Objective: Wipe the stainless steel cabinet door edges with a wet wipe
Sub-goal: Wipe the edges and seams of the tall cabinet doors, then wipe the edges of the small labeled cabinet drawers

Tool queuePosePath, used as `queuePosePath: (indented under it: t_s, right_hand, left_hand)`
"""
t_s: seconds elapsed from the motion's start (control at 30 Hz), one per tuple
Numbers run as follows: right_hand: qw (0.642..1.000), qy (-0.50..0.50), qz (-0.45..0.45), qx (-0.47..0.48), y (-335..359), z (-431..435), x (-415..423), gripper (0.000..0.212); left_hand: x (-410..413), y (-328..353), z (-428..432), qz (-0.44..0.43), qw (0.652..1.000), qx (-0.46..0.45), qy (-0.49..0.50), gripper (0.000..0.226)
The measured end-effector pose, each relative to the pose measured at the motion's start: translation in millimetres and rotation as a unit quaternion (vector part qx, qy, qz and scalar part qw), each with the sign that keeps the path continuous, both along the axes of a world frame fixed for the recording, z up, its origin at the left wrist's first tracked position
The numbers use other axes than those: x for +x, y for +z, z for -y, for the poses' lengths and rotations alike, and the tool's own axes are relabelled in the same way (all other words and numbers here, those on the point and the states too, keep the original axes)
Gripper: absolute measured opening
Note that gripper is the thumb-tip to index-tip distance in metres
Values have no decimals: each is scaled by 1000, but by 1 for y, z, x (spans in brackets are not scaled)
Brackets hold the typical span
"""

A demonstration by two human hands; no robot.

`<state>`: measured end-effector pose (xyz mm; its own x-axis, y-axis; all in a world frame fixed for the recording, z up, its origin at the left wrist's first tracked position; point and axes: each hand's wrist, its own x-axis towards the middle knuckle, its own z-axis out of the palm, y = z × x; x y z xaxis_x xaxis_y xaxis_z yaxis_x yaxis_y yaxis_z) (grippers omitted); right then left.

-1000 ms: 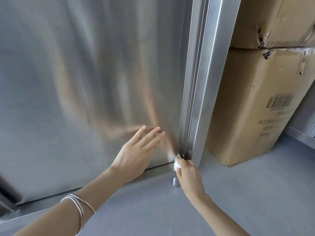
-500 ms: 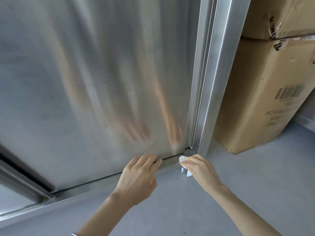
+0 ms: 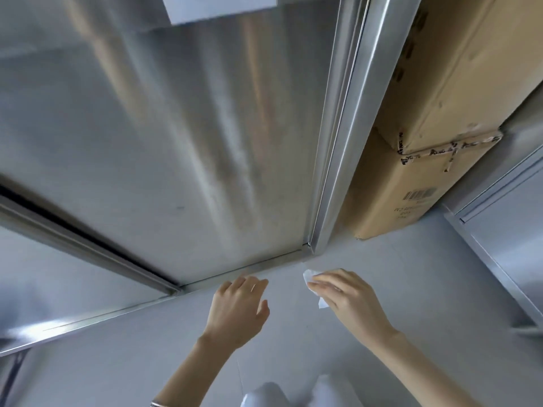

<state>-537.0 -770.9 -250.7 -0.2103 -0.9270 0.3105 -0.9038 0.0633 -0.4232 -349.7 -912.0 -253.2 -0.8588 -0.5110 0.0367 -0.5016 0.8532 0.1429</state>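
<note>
A tall stainless steel cabinet door (image 3: 182, 142) fills the upper left of the head view, with its right vertical edge (image 3: 332, 160) and bottom edge (image 3: 252, 267) meeting at the lower corner. My right hand (image 3: 349, 298) grips a crumpled white wet wipe (image 3: 311, 279) just below and right of that corner, off the steel. My left hand (image 3: 239, 309) hangs with relaxed fingers, fingertips close to the bottom edge, holding nothing.
Two stacked cardboard boxes (image 3: 417, 136) stand right of the cabinet frame. A second steel door (image 3: 44, 274) lies at lower left, another steel unit (image 3: 505, 224) at far right. A white paper label (image 3: 220, 7) sits on the door's top. Grey floor (image 3: 293, 348) below.
The view has pulled back and up. My right hand with the wipe came off the door's lower corner toward me. My left hand left the door face and dropped below the bottom edge.
</note>
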Motion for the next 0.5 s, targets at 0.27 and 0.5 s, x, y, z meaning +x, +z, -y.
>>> queuePosePath:
  t_s: [0.27, 0.5]
  right_hand:
    - [999, 8, 37, -2, 200, -8, 52, 25]
    - [992, 127, 13, 2, 292, 4, 89, 19]
  left_hand:
    - [55, 211, -43, 2, 993, 29, 115, 41]
    - [106, 288, -82, -1, 965, 59, 257, 37]
